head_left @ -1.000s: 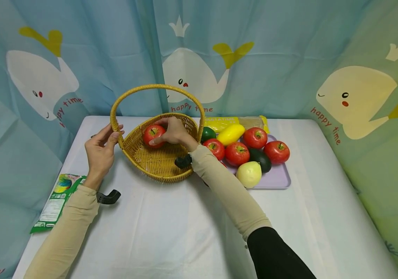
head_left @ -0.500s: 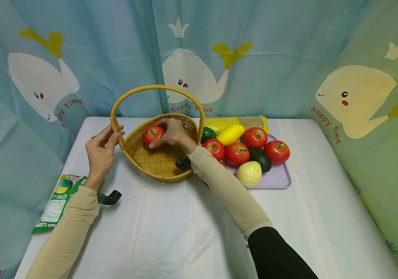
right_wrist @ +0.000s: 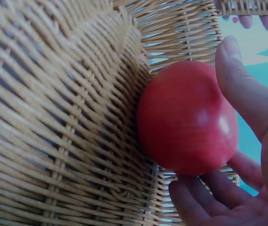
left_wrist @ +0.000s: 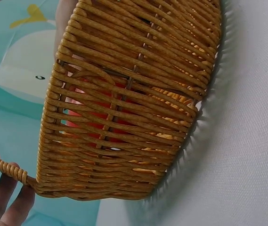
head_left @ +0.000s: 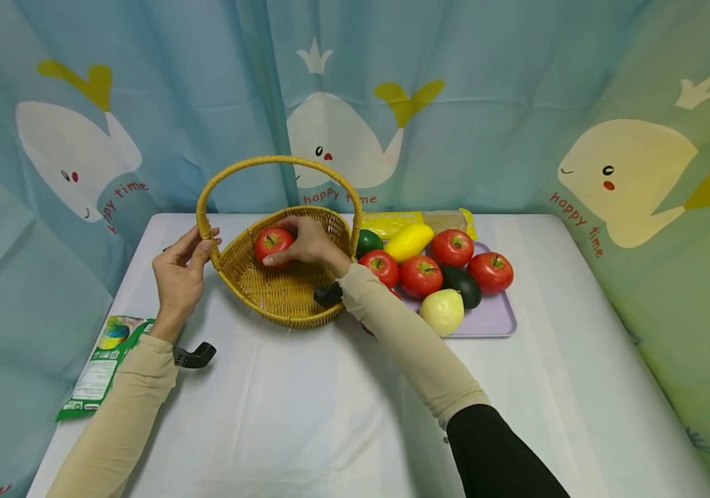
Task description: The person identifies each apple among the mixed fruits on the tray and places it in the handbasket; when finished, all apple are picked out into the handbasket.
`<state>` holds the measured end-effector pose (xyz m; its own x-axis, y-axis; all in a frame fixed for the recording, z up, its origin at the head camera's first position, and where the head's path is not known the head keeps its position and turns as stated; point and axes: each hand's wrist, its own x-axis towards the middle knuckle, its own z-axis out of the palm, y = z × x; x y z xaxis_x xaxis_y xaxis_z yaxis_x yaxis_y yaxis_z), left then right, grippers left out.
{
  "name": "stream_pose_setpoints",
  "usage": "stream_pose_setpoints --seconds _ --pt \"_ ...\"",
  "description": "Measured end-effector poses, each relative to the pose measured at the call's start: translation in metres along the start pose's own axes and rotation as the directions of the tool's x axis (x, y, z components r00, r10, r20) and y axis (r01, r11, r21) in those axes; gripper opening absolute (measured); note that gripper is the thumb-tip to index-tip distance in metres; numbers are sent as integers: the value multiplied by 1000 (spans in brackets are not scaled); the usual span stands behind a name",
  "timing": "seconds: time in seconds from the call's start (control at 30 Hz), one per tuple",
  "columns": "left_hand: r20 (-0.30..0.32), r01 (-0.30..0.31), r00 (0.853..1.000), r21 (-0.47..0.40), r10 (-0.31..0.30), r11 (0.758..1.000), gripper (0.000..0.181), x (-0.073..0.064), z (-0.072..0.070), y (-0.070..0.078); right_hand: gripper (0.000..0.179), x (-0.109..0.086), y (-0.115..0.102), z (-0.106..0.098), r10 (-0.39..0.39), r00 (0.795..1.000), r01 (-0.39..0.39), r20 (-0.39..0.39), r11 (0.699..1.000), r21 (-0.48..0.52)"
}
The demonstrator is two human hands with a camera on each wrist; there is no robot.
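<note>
A yellow wicker basket (head_left: pixel 274 294) with a tall arched handle stands on the left half of the table. At the foot of that handle, on the left, my left hand (head_left: pixel 182 277) pinches it between thumb and fingers. Inside the basket, against its back left wall, sits a red apple (head_left: pixel 271 243). My right hand (head_left: pixel 310 242) reaches in from the right and holds this apple. In the right wrist view, the thumb lies along one side of the apple (right_wrist: pixel 186 117) and the fingers along the other. The left wrist view shows its red through gaps in the weave (left_wrist: pixel 124 94).
Right of the basket, a lilac tray (head_left: pixel 498 321) carries several red apples (head_left: pixel 421 275), a yellow mango-like fruit (head_left: pixel 409 242), a dark green avocado-like fruit (head_left: pixel 462 286) and a pale round fruit (head_left: pixel 442 312). Behind lies a yellow packet (head_left: pixel 392 225). A green packet (head_left: pixel 96 373) lies at the left edge.
The whole scene sits slightly lower in the head view. Both hands, the basket and the apple keep the same positions relative to each other.
</note>
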<state>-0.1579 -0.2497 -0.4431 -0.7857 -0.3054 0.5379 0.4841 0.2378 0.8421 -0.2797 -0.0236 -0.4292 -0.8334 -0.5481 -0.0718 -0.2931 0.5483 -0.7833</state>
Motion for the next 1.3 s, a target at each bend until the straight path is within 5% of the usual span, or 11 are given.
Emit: stream_pose_setpoints --seconds 0.27,0.7,1.0,1.3 --pt "14 17 1000 8 -17 1000 36 0 -2 0 78 -15 -7 -15 23 1000 -25 20 995 101" --pt "15 41 999 12 -42 999 35 0 -1 3 75 -61 -9 -52 -113 993 100 41 966 237" --pt "4 42 999 -8 -42 999 35 -1 -1 4 72 -103 -11 -75 -287 953 242 97 914 327" --pt "3 35 999 3 -35 999 36 -2 0 1 79 -150 16 -102 -408 909 336 85 838 430"
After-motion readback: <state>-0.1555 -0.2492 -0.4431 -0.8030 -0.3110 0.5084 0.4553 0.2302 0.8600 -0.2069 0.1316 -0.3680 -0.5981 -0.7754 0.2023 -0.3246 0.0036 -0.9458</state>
